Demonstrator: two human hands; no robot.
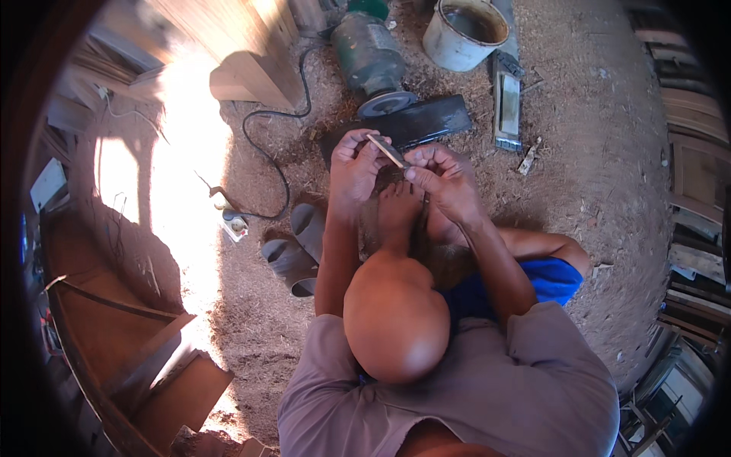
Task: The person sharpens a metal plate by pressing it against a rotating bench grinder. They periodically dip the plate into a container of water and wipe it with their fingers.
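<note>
The strip [387, 151] is up in front of me, on my side of the grinder [369, 57], its far end tipped toward my left. My left hand [354, 169] is pinched on that far end, thumb against fingers; my right hand [448, 179] is closed on the near end between thumb and forefinger. Most of its length shows bare between them, pale along the edge; I cannot make out the finish of its faces.

To handle it well, I'd say, I should keep both pinches light and even so that it neither bends nor twists, and turn it slowly so the light runs along the whole edge. Fingertips belong on the faces, in case the edge is sharp. My knuckles should stay clear of the grinder's disc [387, 103]; whether it spins, I cannot tell.

The dark slab [438, 122] lies just below the grinder on my side, partly behind my hands. The bucket [466, 47] stands right of the grinder, and the cord [263, 114] loops out on its left, best kept away from my feet.
</note>
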